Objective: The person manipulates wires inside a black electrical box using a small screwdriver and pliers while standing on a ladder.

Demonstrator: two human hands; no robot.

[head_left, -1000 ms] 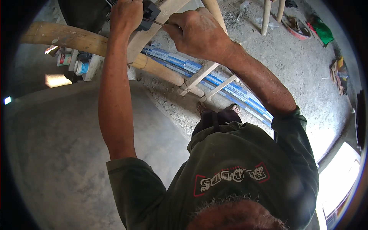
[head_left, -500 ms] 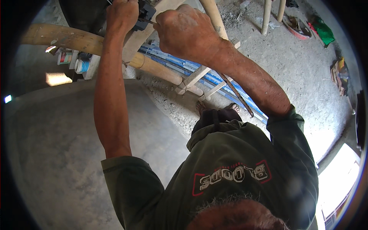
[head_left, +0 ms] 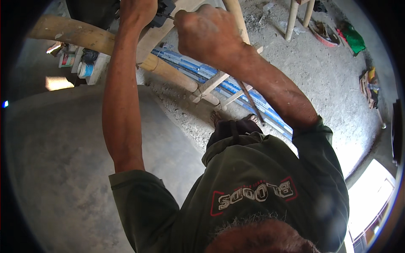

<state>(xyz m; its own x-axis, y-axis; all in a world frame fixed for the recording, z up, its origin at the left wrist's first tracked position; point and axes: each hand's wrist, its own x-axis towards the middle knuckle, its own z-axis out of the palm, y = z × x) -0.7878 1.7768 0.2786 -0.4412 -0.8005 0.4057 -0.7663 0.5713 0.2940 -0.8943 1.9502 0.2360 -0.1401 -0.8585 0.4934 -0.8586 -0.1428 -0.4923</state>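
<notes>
My left hand (head_left: 139,9) is at the top edge, closed beside a black blocky object (head_left: 165,13) on a pale wooden board (head_left: 147,46); what its fingers hold is mostly hidden. Just right of it, my right hand (head_left: 206,31) is curled round a thin dark rod (head_left: 169,17) that reaches to the black object. A long rusty bar (head_left: 253,101) slants down under my right forearm. Thick bamboo poles (head_left: 71,36) run beneath the board.
Blue-and-white lengths of pipe or strip (head_left: 198,67) lie under a bamboo frame (head_left: 213,84) by my feet. Round containers (head_left: 85,69) sit at left, with a smooth concrete surface (head_left: 63,147) below. Bamboo posts (head_left: 290,25), a red-rimmed pan (head_left: 325,38) and green material (head_left: 353,38) are at right.
My right hand has shifted left, closer to my left hand and the black object. The rusty bar now shows below my right forearm. My left hand stays at the top edge.
</notes>
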